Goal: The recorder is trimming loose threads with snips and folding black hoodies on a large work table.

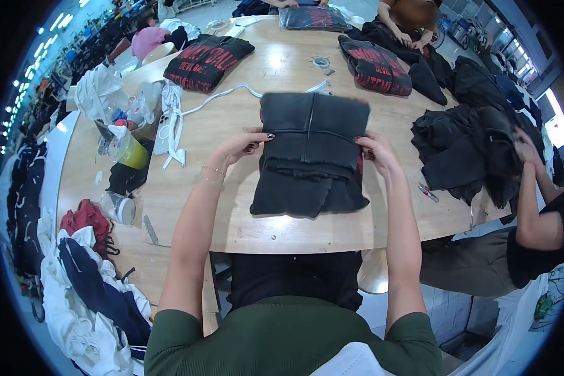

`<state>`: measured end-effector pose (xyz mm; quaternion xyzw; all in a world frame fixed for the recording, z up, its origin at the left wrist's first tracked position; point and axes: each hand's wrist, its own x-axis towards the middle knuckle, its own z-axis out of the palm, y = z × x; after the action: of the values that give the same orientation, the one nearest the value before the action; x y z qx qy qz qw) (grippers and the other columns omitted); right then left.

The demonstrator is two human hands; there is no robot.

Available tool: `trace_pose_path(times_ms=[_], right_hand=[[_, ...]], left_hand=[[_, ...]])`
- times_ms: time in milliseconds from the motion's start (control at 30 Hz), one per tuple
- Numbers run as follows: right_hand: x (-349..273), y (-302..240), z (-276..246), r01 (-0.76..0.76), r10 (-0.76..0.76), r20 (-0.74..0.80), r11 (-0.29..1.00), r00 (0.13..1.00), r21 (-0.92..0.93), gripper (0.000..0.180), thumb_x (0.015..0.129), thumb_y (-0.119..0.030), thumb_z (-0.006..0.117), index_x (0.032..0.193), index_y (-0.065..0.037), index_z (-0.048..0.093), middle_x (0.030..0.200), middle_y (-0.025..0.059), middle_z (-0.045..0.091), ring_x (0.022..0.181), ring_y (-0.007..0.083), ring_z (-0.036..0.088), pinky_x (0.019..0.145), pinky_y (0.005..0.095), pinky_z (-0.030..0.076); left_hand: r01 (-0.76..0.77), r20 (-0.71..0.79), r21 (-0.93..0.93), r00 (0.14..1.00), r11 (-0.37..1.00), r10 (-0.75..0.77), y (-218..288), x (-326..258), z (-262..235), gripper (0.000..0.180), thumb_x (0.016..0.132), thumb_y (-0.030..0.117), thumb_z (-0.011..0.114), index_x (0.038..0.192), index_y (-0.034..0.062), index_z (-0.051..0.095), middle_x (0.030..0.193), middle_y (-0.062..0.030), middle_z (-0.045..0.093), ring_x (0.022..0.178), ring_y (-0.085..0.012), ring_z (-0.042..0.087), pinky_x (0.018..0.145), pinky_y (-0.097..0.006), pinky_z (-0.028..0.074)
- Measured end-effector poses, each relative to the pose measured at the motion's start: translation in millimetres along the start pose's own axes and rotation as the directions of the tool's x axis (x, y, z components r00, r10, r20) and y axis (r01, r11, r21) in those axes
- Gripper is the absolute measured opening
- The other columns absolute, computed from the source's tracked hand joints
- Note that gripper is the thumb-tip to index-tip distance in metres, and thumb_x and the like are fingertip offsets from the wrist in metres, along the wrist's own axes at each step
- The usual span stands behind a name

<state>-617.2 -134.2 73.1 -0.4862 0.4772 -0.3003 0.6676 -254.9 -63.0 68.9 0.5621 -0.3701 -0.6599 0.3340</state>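
Folded black garment [312,153] lies between left hand [243,145] and right hand [376,150], both gripping its edges

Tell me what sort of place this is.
Probably a garment workshop or packing room: a folded black garment lies on a wooden table, with folded printed ones beyond and a co-worker's hand sorting a dark clothing pile.

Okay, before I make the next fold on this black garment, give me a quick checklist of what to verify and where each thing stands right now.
1. Left hand grips the black garment's left edge: ok.
2. Right hand grips its right edge: ok.
3. Garment lies fully on the wooden table: ok.
4. Lower hem lies even: not ok, it is ragged and bunched.
5. White hanger lies clear of the garment: ok.
6. Co-worker's dark pile kept apart: ok.
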Motion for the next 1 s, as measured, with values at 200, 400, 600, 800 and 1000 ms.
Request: trace_pose_path(times_ms=[200, 400, 600, 800, 1000], right_hand=[[-74.6, -67.7, 29.8, 0.313, -0.315, 0.127, 0.949, 0.941, 0.034, 0.026, 0.088, -0.007, 0.051, 0.113, -0.001, 0.057, 0.088, 0.0068, 0.065, 0.078, 0.0113, 0.063, 0.070, 0.0266, 0.049], [-50.8, 5.5, 49.9, 0.296, -0.291, -0.072, 0.952, 0.954, 0.079, 0.017, 0.096, -0.027, 0.047, 0.101, -0.011, 0.050, 0.094, -0.0008, 0.051, 0.090, 0.0084, 0.050, 0.082, 0.0236, 0.043], [-37.7, 93.2, 76.1, 0.227, -0.216, -0.354, 0.974, 0.910, -0.011, 0.023, 0.094, -0.026, 0.056, 0.103, -0.005, 0.051, 0.096, 0.0080, 0.057, 0.090, 0.0162, 0.056, 0.081, 0.0301, 0.044], [-45.9, 68.6, 99.9, 0.080, -0.408, -0.507, 0.831, 0.759, -0.550, 0.032, 0.097, -0.028, 0.048, 0.094, 0.002, 0.058, 0.082, 0.0253, 0.062, 0.075, 0.0412, 0.059, 0.067, 0.0402, 0.046], [-19.8, 66.0, 99.5, 0.282, -0.569, -0.386, 0.758, 0.726, -0.588, 0.032, 0.097, -0.026, 0.045, 0.096, 0.002, 0.059, 0.080, 0.0271, 0.060, 0.079, 0.0463, 0.058, 0.067, 0.0442, 0.045]], left_hand=[[-0.410, 0.001, -0.164, 0.909, 0.897, 0.416, 26.0, -90.9, 8.0, 0.045, 0.094, 0.013, 0.046, 0.137, 0.0044, 0.035, 0.124, -0.0132, 0.057, 0.103, -0.0227, 0.065, 0.081, -0.036, 0.057], [-0.415, -0.133, -0.256, 0.910, 0.873, 0.394, -42.5, -79.1, 29.3, 0.035, 0.098, 0.031, 0.046, 0.126, 0.0093, 0.042, 0.115, -0.0105, 0.055, 0.099, -0.0144, 0.057, 0.087, -0.031, 0.047], [-0.370, -0.668, 0.360, 0.538, 0.856, 0.514, -101.6, -59.7, 88.6, 0.045, 0.087, 0.023, 0.068, 0.115, -0.0039, 0.045, 0.104, -0.0139, 0.056, 0.095, -0.0186, 0.056, 0.082, -0.033, 0.046], [-0.316, -0.683, 0.335, 0.567, 0.888, 0.460, -89.2, -69.1, 87.3, 0.036, 0.087, 0.025, 0.067, 0.097, -0.0081, 0.058, 0.083, -0.0133, 0.063, 0.077, -0.0144, 0.058, 0.070, -0.030, 0.047], [-0.384, -0.512, 0.075, 0.777, 0.920, 0.366, -110.5, -50.1, 56.2, 0.036, 0.090, 0.024, 0.061, 0.101, -0.0096, 0.062, 0.081, -0.0120, 0.068, 0.073, -0.0083, 0.057, 0.067, -0.025, 0.048]])
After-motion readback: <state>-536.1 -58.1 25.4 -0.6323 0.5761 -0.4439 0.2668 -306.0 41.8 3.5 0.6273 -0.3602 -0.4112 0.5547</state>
